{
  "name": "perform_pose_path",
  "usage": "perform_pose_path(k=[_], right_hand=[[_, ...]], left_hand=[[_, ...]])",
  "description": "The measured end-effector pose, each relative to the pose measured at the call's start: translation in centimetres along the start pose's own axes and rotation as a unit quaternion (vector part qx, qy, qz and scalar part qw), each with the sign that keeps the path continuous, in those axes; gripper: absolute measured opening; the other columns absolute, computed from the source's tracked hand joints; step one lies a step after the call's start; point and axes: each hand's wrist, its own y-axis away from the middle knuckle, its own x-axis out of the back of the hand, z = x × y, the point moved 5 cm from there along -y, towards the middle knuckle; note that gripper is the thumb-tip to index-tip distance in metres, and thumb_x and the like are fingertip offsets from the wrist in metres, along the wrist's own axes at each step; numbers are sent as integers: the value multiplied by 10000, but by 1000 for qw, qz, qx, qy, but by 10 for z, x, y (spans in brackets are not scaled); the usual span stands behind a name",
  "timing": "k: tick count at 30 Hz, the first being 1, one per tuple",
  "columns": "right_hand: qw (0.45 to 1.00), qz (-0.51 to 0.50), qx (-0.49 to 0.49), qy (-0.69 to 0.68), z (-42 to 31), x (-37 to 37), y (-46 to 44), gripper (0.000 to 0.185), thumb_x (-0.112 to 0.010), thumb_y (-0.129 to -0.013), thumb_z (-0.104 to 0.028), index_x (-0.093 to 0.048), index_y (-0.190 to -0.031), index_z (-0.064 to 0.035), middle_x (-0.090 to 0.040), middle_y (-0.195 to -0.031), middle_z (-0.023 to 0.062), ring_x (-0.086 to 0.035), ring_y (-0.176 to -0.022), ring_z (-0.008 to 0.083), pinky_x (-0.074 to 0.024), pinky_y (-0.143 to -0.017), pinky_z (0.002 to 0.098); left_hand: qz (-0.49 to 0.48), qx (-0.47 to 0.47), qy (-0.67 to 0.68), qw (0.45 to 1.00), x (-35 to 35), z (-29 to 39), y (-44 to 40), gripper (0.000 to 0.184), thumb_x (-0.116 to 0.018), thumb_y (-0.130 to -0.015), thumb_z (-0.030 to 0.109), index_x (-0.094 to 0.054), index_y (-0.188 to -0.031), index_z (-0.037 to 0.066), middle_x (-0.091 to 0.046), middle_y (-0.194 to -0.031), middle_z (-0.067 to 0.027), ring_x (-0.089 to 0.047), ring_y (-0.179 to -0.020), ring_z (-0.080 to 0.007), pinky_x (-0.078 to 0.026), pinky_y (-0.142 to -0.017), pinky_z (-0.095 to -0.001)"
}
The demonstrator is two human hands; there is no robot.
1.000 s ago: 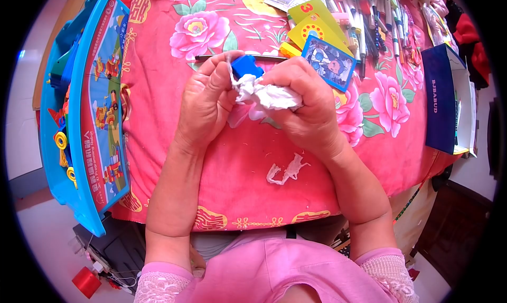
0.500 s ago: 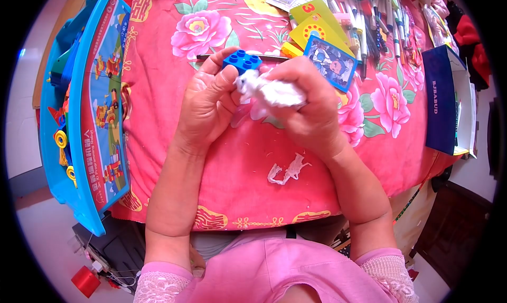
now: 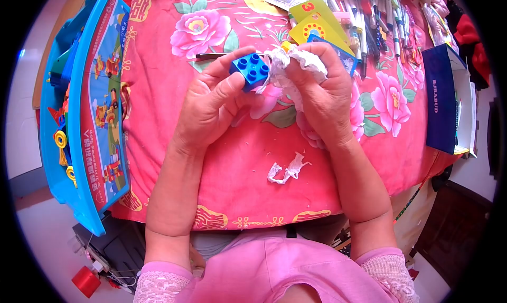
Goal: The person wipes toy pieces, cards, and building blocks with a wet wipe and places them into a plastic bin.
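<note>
Between the thumb and fingers of my left hand [image 3: 214, 100] is a blue toy block [image 3: 250, 71] with round studs, its studded face turned up toward me. My right hand [image 3: 325, 94] pinches a crumpled white tissue [image 3: 296, 68] just to the right of the block. The tissue's left edge reaches the block's side; whether they touch is unclear. Below the hands, a torn scrap of white tissue [image 3: 288, 169] lies on the red flowered cloth [image 3: 253, 202].
A blue bin [image 3: 79, 144] with toy parts stands at the left edge. Yellow cards [image 3: 316, 26], a blue-framed picture card [image 3: 348, 62] and many pens [image 3: 388, 18] lie at the upper right. A dark blue box [image 3: 441, 100] sits at the right; a dark pen [image 3: 211, 56] lies behind my left hand.
My right hand has moved right with the tissue, away from the block. The block has turned in my left hand, and more of its studded face shows.
</note>
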Motion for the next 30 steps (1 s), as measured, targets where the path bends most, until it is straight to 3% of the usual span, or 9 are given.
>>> perform_pose_path(k=[7, 10, 13, 15, 16, 18, 23, 27, 30], right_hand=[[998, 46, 33, 14, -5, 6, -1, 191, -641, -827, -121, -539, -956, -25, -593, -808, 10, -542, -737, 53, -461, -619, 205], [994, 84, 6, -71, -9, 5, -1, 181, -645, -825, -124, -543, -939, -26, -589, -788, 2, -537, -724, 46, -457, -604, 202], [997, 43, -22, -64, -9, 1, 1, 182, -652, -817, -119, -549, -939, -31, -587, -807, 3, -541, -741, 51, -457, -609, 203], [998, -23, 30, 43, -4, -4, 1, 185, -658, -802, -111, -558, -934, -28, -583, -819, 32, -561, -746, 94, -456, -621, 227], [992, -41, 30, 118, 2, -6, 3, 191, -653, -794, -118, -564, -928, -16, -573, -822, 73, -574, -747, 158, -452, -636, 261], [993, -42, 29, 106, 5, -6, 2, 195, -647, -796, -128, -565, -922, -5, -567, -816, 91, -573, -739, 185, -449, -638, 276], [995, -63, -6, 77, 6, -7, 0, 189, -633, -804, -136, -574, -910, 9, -584, -795, 95, -583, -714, 177, -453, -623, 274], [993, -54, 42, 98, 4, -4, -1, 190, -639, -809, -134, -582, -920, 9, -592, -784, 83, -581, -709, 147, -453, -614, 257], [995, -30, 24, 90, -3, -3, 1, 179, -642, -810, -119, -586, -926, 5, -589, -783, 75, -574, -713, 128, -451, -612, 244]], left_hand=[[37, -12, 8, 999, 6, 0, -2, 458, -559, -837, 46, -397, -1257, -39, -486, -1218, -190, -551, -1064, -245, -529, -832, -322], [59, -16, 13, 998, 10, 1, -2, 461, -559, -828, 27, -401, -1257, -32, -493, -1206, -188, -547, -1070, -245, -523, -844, -335], [30, 2, 1, 1000, 4, 1, -2, 414, -552, -834, 12, -437, -1230, -22, -529, -1132, -138, -569, -1001, -205, -512, -849, -321], [22, -1, -24, 999, 0, -1, 0, 391, -550, -837, 0, -454, -1216, -17, -542, -1106, -113, -580, -964, -185, -508, -849, -312], [28, -13, -42, 999, -3, -3, 0, 390, -549, -836, -7, -454, -1214, -15, -537, -1113, -112, -579, -962, -184, -508, -847, -314], [40, -28, -76, 996, -4, -2, 0, 393, -555, -832, -20, -457, -1212, -4, -546, -1100, -99, -574, -956, -168, -502, -855, -309], [41, -21, -133, 990, -1, -1, 1, 395, -567, -828, -1, -467, -1209, 7, -575, -1051, -76, -568, -935, -114, -492, -714, -208], [59, -22, -119, 991, -2, -1, 1, 392, -561, -817, -2, -479, -1200, 7, -581, -1041, -70, -562, -906, -79, -444, -612, -153], [50, -15, -107, 993, 0, -1, 0, 400, -552, -805, -13, -481, -1198, 7, -576, -1048, -70, -565, -899, -92, -471, -675, -180]])
